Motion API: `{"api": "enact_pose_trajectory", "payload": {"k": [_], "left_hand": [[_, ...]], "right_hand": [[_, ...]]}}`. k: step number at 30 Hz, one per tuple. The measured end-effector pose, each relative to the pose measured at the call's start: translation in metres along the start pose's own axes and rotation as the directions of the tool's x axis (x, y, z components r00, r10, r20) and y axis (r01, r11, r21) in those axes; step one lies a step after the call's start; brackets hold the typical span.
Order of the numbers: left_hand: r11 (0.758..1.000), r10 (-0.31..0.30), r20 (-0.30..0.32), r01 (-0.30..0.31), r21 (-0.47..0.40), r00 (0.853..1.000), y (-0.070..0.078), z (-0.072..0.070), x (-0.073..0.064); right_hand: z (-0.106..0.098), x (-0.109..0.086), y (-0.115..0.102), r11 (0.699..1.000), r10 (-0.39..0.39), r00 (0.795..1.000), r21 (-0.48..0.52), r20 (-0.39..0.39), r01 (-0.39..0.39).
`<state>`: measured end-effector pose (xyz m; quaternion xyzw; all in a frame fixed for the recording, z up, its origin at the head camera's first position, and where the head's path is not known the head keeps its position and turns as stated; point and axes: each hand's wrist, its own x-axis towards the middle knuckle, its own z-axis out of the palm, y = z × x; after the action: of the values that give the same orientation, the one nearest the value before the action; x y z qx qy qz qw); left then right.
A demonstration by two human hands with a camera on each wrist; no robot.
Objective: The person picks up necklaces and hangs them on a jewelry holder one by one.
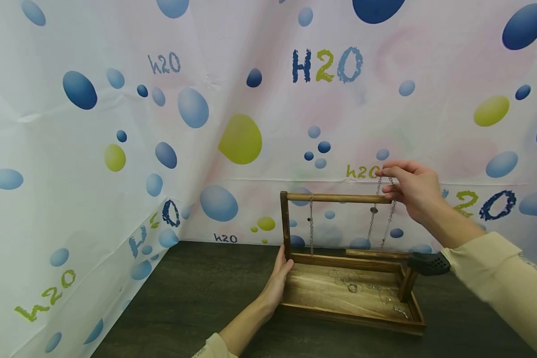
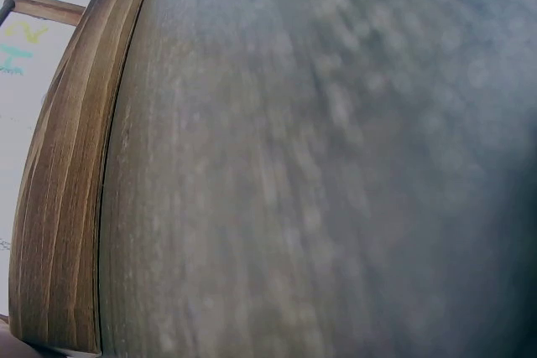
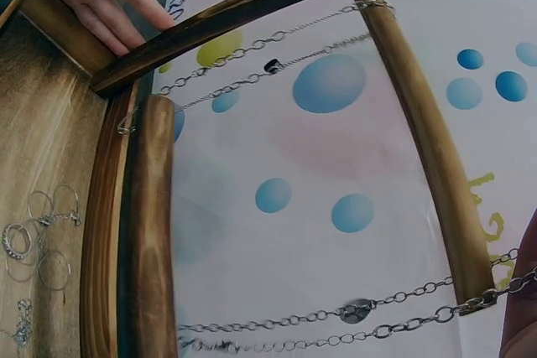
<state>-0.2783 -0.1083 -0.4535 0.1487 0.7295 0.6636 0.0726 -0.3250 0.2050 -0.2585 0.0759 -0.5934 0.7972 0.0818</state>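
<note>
A wooden jewelry stand (image 1: 340,198) has a top bar on an upright that rises from a tray (image 1: 353,311). My left hand (image 1: 275,281) holds the tray's left end, thumb over the rim and fingers along the outside by the upright. At the bar's free right end, my right hand (image 1: 413,189) pinches a silver chain (image 3: 419,322) with a small round disc (image 1: 374,210). This chain loops by the bar tip and hangs down. Another thin chain (image 1: 311,223) with a small dark bead hangs near the upright.
A shorter, lower bar (image 1: 376,254) stands on a post (image 1: 407,286) at the tray's right. Several rings (image 1: 352,287) and small silver pieces lie in the tray. The stand sits on a dark wooden table (image 1: 197,283), before a bubble-patterned sheet (image 1: 250,59).
</note>
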Motion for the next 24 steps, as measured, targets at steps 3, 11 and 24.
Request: {"api": "enact_pose_trajectory", "payload": {"k": [3,11,24], "left_hand": [[1.0,0.002,-0.003,-0.002,-0.002,1.0,0.0,0.0,0.0],[1.0,-0.001,-0.003,0.001,-0.007,1.0,0.0,0.0,-0.001],[1.0,-0.001,-0.014,0.001,-0.008,1.0,0.0,0.0,0.0]], "right_hand": [[0.004,0.0,0.004,1.0,0.0,1.0,-0.021,0.014,0.0],[0.016,-0.003,0.014,0.996,-0.006,0.999,-0.085,0.034,0.008],[0.034,-0.004,0.019,0.988,0.005,0.999,-0.153,0.052,0.003]]}}
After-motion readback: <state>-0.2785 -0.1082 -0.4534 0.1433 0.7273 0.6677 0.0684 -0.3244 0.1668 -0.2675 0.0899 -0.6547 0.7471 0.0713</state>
